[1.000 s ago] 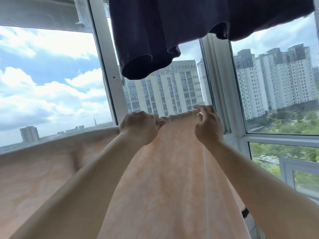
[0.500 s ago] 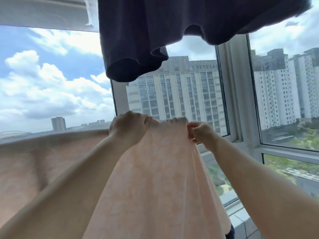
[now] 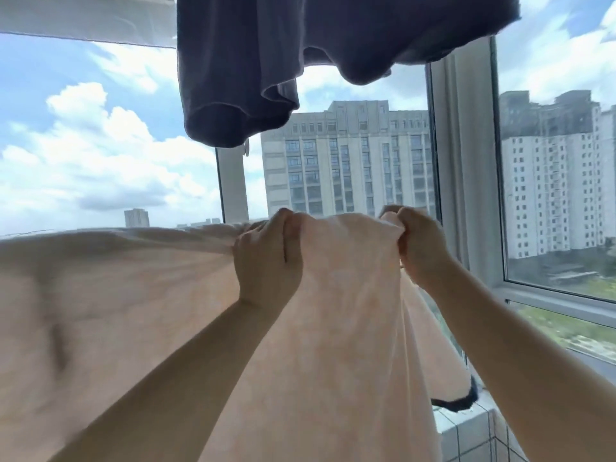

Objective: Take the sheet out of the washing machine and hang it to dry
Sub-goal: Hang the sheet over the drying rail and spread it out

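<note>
A big window (image 3: 466, 181) with white frames filled the view. Outside were blue sky, puffy clouds and tall apartment buildings (image 3: 346, 158).

In front of the window hung the peach sheet (image 3: 140, 311). It was the biggest thing close by. It spread wide across the left side and fell down in the middle, with its top edge running level across the view. What the sheet hung over was hidden under the cloth. A dark strip (image 3: 456, 401) showed at its low right edge, just above the tiled window ledge (image 3: 466, 425).

Above the sheet hung a dark gray piece of clothing (image 3: 266, 61), well apart from the sheet. A white cloth (image 3: 83, 18) hung beside it at the top left.

Both bare arms reached up to the sheet's top edge. The left hand (image 3: 266, 261) was curled into a fist and gripped a bunch of the sheet at the top. The right hand (image 3: 421, 245) was just to the right of it, also curled, and it pinched the sheet's edge between the fingers and thumb. A short bit of sheet was stretched between the two hands.
</note>
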